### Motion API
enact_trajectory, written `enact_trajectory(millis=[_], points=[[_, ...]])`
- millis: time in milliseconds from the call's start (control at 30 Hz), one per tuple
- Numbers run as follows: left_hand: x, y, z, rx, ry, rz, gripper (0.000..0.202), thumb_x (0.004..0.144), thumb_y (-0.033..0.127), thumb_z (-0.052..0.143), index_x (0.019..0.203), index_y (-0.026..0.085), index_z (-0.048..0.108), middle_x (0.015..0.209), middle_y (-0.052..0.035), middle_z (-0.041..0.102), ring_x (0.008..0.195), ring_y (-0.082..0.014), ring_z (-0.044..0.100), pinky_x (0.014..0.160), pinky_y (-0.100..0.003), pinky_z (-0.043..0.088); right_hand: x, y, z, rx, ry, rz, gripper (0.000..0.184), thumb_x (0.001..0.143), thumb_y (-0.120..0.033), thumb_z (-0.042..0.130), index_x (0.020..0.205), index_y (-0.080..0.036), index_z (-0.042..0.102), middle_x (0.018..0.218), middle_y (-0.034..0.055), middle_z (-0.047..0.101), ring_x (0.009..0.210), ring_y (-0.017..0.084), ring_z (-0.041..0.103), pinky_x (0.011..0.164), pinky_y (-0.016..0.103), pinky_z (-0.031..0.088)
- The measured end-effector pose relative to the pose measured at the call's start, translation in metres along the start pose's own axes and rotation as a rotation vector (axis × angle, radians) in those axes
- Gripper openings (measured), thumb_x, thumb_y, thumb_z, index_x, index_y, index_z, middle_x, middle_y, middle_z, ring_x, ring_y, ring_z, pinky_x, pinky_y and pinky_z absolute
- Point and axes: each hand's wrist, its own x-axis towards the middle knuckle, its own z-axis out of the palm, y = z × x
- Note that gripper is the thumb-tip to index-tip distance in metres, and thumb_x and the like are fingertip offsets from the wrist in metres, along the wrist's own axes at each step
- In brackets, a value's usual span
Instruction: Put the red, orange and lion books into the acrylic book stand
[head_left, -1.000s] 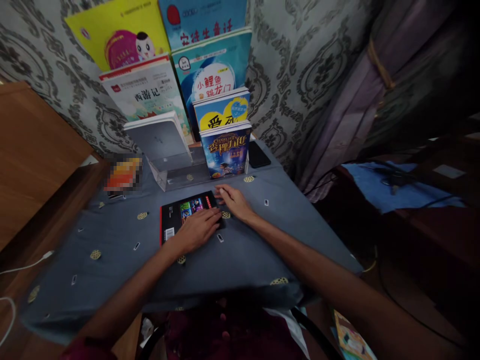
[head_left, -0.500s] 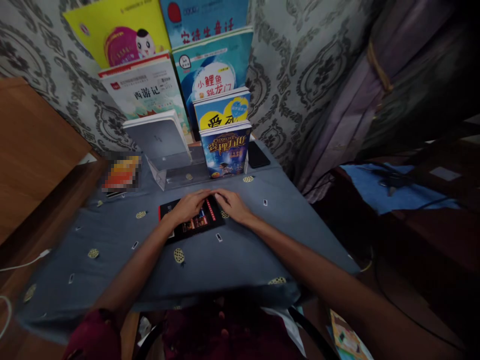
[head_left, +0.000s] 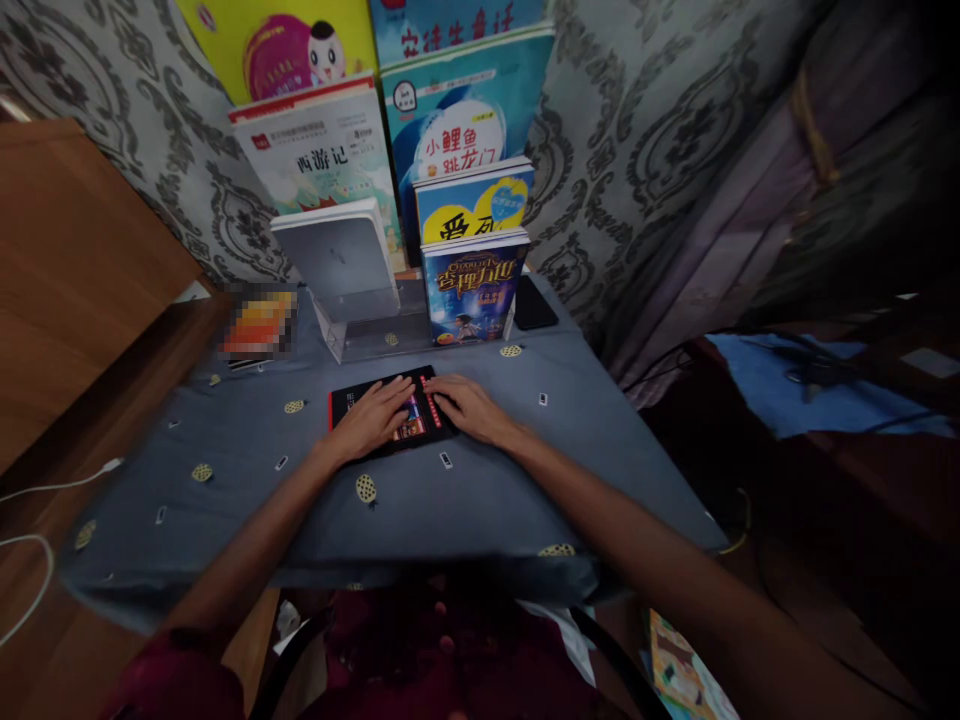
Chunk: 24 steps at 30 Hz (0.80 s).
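Observation:
A black book with a red edge (head_left: pixel 346 405) lies flat on the grey-blue tablecloth (head_left: pixel 480 500) in front of me. My left hand (head_left: pixel 373 417) rests on its cover with the fingers stretched out flat. My right hand (head_left: pixel 466 407) lies at the book's right edge, fingers extended and touching it. Neither hand grips the book.
A clear stepped stand (head_left: pixel 375 335) at the back holds several upright books: a blue fantasy one (head_left: pixel 474 298), a grey one (head_left: pixel 341 262), others behind. A black phone (head_left: pixel 534 303) lies right of it. A white cable (head_left: pixel 45 500) trails at left; a curtain hangs at right.
The black book has been turned round on the cloth. My left hand slid from its lower right corner up onto the cover, and the right hand stayed at its right edge.

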Motion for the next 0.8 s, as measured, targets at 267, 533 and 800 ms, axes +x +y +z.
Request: enact_trajectory(millis=[267, 533, 800], points=[[-0.056, 0.034, -0.009, -0.109, -0.075, 0.152, 0.047, 0.106, 0.030, 0.035, 0.153, 0.026, 0.036, 0.160, -0.0039, 0.038, 0.151, -0.0156, 0.028, 0.125, -0.045, 0.021, -0.001, -0.005, 0.001, -0.143, -0.049, 0.019, 0.028, 0.095, -0.016, 0.050, 0.117, -0.017, 0.068, 0.122, 0.0135, 0.071, 0.118, 0.027, 0.063, 0.103, 0.048, 0.048], [-0.084, -0.007, 0.009, 0.019, 0.303, -0.190, 0.050, 0.102, 0.036, 0.044, 0.149, 0.020, 0.041, 0.154, -0.0144, 0.046, 0.146, -0.0274, 0.038, 0.119, -0.054, 0.032, 0.024, -0.061, 0.043, -0.257, -0.263, -0.081, 0.038, 0.103, -0.026, 0.041, 0.134, -0.012, 0.058, 0.141, 0.0174, 0.060, 0.138, 0.027, 0.048, 0.115, 0.048, 0.037], [-0.089, -0.020, 0.031, 0.112, 0.277, -0.274, 0.058, 0.101, 0.037, 0.041, 0.155, 0.017, 0.030, 0.157, -0.0158, 0.040, 0.150, -0.0287, 0.030, 0.117, -0.051, 0.035, 0.054, -0.071, 0.090, -0.239, -0.356, -0.056, 0.067, 0.103, -0.049, 0.040, 0.150, -0.002, 0.038, 0.156, 0.0234, 0.038, 0.149, 0.029, 0.030, 0.122, 0.047, 0.027]])
